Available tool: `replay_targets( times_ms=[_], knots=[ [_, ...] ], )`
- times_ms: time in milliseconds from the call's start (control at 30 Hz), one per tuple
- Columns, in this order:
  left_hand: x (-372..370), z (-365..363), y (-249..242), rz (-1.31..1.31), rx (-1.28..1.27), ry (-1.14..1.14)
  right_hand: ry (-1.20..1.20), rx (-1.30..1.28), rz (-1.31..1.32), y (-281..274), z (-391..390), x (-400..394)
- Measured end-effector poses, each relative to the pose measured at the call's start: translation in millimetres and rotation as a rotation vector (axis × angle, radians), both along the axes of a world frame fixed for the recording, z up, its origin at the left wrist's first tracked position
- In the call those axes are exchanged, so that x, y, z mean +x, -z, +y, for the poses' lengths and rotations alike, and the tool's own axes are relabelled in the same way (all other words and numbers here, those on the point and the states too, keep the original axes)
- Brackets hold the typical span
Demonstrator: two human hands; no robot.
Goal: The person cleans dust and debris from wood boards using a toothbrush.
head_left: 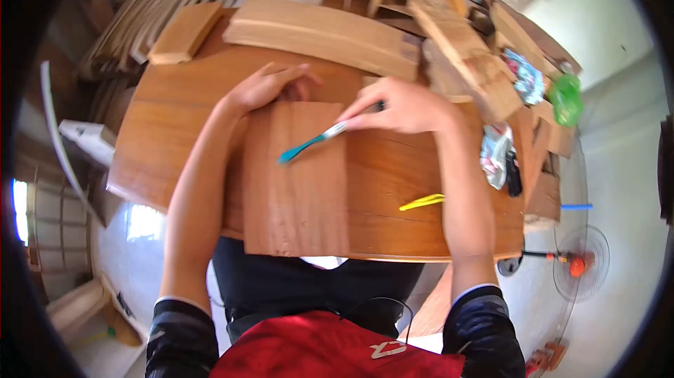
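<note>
A flat reddish-brown board [295,195] lies on the wooden table [393,227], its near end at the table's front edge. My right hand [400,105] pinches a teal and white brush-like tool [305,146], whose teal end points down-left over the board. At the board's far left corner is my left hand [270,87], its fingers loosely bent and somewhat blurred; nothing shows between them. To the right, a yellow strip-like object [423,202] lies on the table beside my right forearm.
A long thick timber [323,37] and a shorter block [186,32] lie along the far side. Further right are a slanted plank [467,58], a green bottle [566,99], a crumpled wrapper [496,155] and a black object [514,173]. A fan [579,263] stands beyond.
</note>
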State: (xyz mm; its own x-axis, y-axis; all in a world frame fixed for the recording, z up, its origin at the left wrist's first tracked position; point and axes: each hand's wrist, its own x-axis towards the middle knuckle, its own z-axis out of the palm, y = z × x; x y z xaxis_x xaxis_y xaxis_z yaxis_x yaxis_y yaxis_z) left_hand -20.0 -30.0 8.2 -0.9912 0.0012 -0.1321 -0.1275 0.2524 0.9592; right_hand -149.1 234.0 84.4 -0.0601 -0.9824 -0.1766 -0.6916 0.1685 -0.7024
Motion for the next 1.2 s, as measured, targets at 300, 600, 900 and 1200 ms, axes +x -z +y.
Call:
replay_targets(
  times_ms=[300,600,900,1200],
  knots=[
    [2.2,2.1,-8.2,0.0,-0.024,0.015,-0.006,0.19,0.095,-17.4,-3.2,13.4],
    [1.6,2.4,-5.7,0.023,-0.041,0.019,-0.051,0.128,0.065,-22.2,-10.4,42.9],
    [10.7,15.0,-16.3,0.369,-0.814,-0.176,-0.106,0.112,0.062,-28.0,-14.2,75.9],
    [7.0,26.2,-2.6,0.374,-0.827,-0.189,-0.061,0.069,0.078,-26.5,-13.4,70.7]
  ],
)
